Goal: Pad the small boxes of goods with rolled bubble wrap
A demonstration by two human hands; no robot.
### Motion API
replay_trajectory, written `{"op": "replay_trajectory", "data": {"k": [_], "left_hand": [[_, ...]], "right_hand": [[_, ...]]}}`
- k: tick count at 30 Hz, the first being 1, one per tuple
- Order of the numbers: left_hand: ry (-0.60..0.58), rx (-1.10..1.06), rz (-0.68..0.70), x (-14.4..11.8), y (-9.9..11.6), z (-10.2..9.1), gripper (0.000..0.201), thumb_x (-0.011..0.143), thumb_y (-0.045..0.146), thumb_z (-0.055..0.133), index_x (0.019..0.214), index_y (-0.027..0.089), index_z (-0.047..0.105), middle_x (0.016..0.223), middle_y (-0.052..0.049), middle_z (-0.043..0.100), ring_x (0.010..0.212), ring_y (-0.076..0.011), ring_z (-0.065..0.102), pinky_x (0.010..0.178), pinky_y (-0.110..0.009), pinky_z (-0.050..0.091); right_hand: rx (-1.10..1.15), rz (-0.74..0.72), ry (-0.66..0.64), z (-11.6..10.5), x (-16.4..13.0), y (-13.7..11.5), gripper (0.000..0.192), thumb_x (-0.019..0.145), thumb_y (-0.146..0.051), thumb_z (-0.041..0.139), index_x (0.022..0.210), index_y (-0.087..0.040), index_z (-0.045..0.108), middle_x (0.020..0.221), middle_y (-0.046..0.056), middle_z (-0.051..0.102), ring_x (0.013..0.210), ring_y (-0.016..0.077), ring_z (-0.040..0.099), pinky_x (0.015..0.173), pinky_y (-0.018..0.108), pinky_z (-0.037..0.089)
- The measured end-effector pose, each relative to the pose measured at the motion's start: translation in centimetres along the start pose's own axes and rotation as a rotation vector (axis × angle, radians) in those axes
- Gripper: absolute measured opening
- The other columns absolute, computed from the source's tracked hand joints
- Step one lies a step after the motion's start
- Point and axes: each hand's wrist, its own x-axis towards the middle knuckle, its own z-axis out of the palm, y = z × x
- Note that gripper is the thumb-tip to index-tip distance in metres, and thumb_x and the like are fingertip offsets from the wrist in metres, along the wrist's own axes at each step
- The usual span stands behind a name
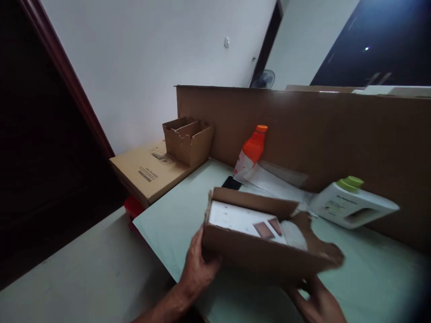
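Between my two hands a brown cardboard box with a torn, open top is held over the table, tilted down to the right. Inside it lies a white printed carton, and beside that a rounded whitish item whose kind I cannot make out. My left hand grips the box's left end, thumb at the near side. Under the lower right part, my right hand is closed on the box; it is slightly blurred and its fingertips are partly hidden.
Behind the box stand an orange bottle, a dark flat object, clear plastic sheeting and a white jug with a green cap. At left, a divided cardboard box sits on a flat carton. A cardboard panel borders the table.
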Motion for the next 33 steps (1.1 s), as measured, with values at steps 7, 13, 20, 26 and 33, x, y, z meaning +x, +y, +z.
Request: {"op": "replay_trajectory", "data": {"k": [7, 13, 20, 26, 33], "left_hand": [[0.567, 0.215, -0.010, 9.7, 1.1, -12.7, 0.059, 0.074, 0.035, 0.068, 0.130, 0.017, 0.057, 0.107, -0.009, 0.073, 0.098, -0.0267, 0.070, 0.087, -0.039, 0.057], [0.861, 0.363, -0.055, 14.6, -0.6, -20.5, 0.063, 0.074, 0.032, 0.067, 0.133, 0.015, 0.055, 0.120, -0.014, 0.069, 0.114, -0.0326, 0.065, 0.101, -0.047, 0.051], [0.935, 0.467, -0.068, 19.7, -3.5, -22.9, 0.069, 0.077, 0.034, 0.068, 0.140, 0.012, 0.050, 0.128, -0.019, 0.065, 0.122, -0.0364, 0.061, 0.104, -0.050, 0.048], [0.927, 0.519, -0.013, 24.7, -4.6, -22.9, 0.063, 0.080, 0.027, 0.065, 0.140, 0.017, 0.051, 0.127, -0.016, 0.066, 0.120, -0.0334, 0.062, 0.104, -0.046, 0.048], [0.842, 0.571, 0.018, 26.2, -5.6, -21.0, 0.068, 0.084, 0.024, 0.063, 0.148, 0.017, 0.041, 0.129, -0.016, 0.061, 0.124, -0.0323, 0.058, 0.106, -0.044, 0.046]], "right_hand": [[0.210, -0.393, -0.298, 12.3, 14.9, -16.5, 0.053, 0.080, -0.033, 0.057, 0.130, -0.014, 0.054, 0.121, 0.014, 0.070, 0.101, 0.0270, 0.068, 0.084, 0.039, 0.056], [0.184, -0.536, -0.397, 24.7, 22.8, -25.5, 0.083, 0.076, -0.021, 0.063, 0.152, -0.011, 0.031, 0.139, 0.014, 0.059, 0.120, 0.0260, 0.059, 0.103, 0.039, 0.046], [0.024, -0.602, -0.397, 31.0, 27.4, -27.2, 0.096, 0.078, -0.020, 0.063, 0.157, 0.001, 0.011, 0.160, 0.028, 0.028, 0.146, 0.0341, 0.032, 0.117, 0.047, 0.030], [-0.106, -0.647, -0.366, 32.2, 26.7, -21.9, 0.076, 0.083, -0.018, 0.059, 0.154, -0.013, 0.032, 0.157, 0.020, 0.039, 0.145, 0.0325, 0.036, 0.118, 0.051, 0.029], [-0.161, -0.703, -0.316, 33.1, 24.5, -19.2, 0.045, 0.096, -0.021, 0.048, 0.140, -0.012, 0.054, 0.154, 0.018, 0.046, 0.148, 0.0301, 0.031, 0.122, 0.050, 0.023]]}}
